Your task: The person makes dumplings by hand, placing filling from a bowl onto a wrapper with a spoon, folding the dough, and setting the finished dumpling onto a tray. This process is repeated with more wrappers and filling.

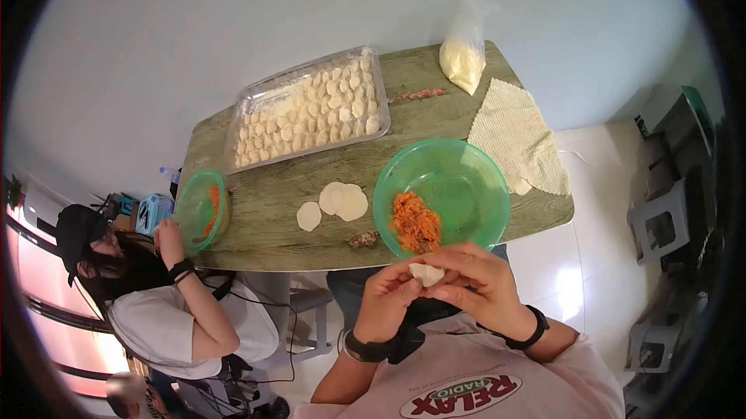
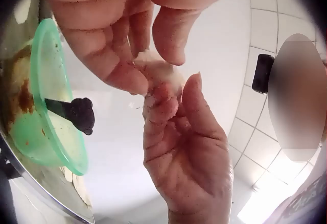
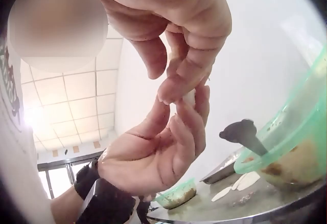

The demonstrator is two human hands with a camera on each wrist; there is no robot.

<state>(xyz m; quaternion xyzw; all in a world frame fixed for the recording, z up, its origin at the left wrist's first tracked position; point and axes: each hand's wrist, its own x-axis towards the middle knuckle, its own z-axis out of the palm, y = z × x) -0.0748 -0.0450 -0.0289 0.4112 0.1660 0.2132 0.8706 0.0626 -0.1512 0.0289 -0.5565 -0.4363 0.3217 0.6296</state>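
Note:
A small white dumpling [image 1: 427,274] is held up in front of the shirt, close to the near rim of the large green bowl [image 1: 486,221]. My left hand [image 1: 388,299] pinches it from one side between thumb and fingers. From the other side, my right hand [image 1: 483,285] grips the dough edge with its fingertips. In the left wrist view the pale dough [image 2: 161,73] shows between both hands. Fingers hide most of it in the right wrist view. Orange filling [image 1: 416,221] lies in the bowl, and a dark spoon handle [image 3: 242,134] leans over its rim.
Several round wrappers [image 1: 309,216] lie left of the bowl. Behind them stands a metal tray [image 1: 268,100] with rows of dumplings. A bag of flour [image 1: 464,62] and a ribbed cloth [image 1: 517,135] are at the right. Another person [image 1: 186,318] sits left by a smaller green bowl [image 1: 224,221].

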